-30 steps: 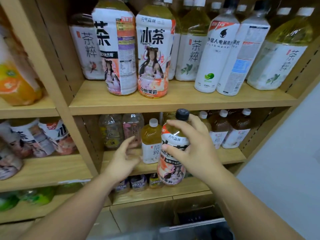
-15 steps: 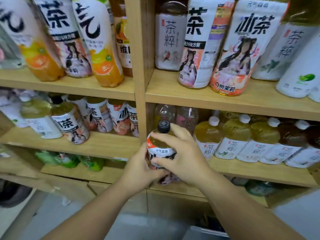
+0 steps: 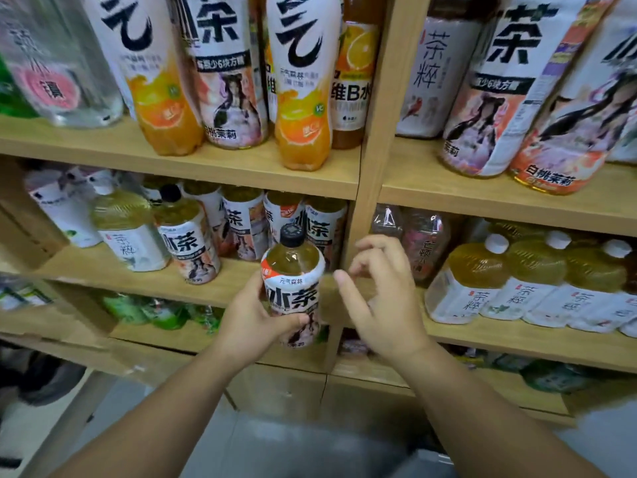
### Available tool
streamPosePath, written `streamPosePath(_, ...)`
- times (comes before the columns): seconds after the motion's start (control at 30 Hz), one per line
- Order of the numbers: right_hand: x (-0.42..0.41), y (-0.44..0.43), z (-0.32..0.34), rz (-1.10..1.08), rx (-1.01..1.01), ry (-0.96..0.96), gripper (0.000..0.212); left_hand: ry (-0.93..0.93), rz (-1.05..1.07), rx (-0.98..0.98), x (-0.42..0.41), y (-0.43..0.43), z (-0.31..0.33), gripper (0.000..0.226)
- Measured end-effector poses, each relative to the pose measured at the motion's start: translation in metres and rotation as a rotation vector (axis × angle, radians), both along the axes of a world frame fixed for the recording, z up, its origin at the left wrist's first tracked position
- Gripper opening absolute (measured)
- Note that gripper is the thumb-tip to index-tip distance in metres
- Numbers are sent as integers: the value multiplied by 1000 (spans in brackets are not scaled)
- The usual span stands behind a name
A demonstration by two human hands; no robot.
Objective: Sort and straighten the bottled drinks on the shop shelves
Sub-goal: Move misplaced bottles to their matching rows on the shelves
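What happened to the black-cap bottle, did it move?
Yes. The black-cap bottle went left: before it was right of the wooden upright, now it is just left of it, gripped by the left hand, with the right hand off it.

The bottle (image 3: 292, 294) lies in the left hand (image 3: 251, 322), before the upright post (image 3: 374, 160); right hand (image 3: 382, 305) just right (apart).
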State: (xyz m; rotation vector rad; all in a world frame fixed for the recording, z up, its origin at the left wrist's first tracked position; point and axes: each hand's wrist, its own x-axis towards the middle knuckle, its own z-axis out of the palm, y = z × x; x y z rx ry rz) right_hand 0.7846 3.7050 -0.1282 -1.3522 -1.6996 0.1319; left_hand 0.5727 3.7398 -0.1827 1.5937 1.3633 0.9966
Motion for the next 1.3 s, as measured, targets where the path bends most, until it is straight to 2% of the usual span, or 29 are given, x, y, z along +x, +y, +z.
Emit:
streamPosePath(0.07, -3, 7, -4, -112, -45, 73, 21, -17, -4, -17, -1, 19, 2, 80)
streamPosePath(0.17, -11, 14, -7, -194, -148, 234, 36, -35, -34, -27, 6, 44, 0, 78)
streamPosePath(0.23, -13, 18, -8, -258, -158, 275, 33, -34, -58, -32, 13, 58, -5, 77)
streamPosePath(0.4, -9, 27, -10, -321, -251, 287, 32, 1, -103, -49, 29, 84, -25, 76)
streamPosePath(0.7, -9, 31, -15, -349, -272, 297, 25, 117, -136, -102, 47, 109, -33, 61)
streamPosePath(0.93, 0, 27, -4, -300, -304, 251, 32, 203, -117, -57, 49, 101, -32, 69)
streamPosePath(1.07, 21, 9, 23, -294, -181, 229, 31, 183, 35, 129, 45, 69, -12, 78)
streamPosePath(1.17, 47, -8, 49, -340, 49, 222, 10, 149, 95, 423, 50, 35, 21, 55)
streamPosePath(1.3, 86, -25, 88, -421, 320, 224, 9, 43, 0, 754, 87, -2, 81, 46)
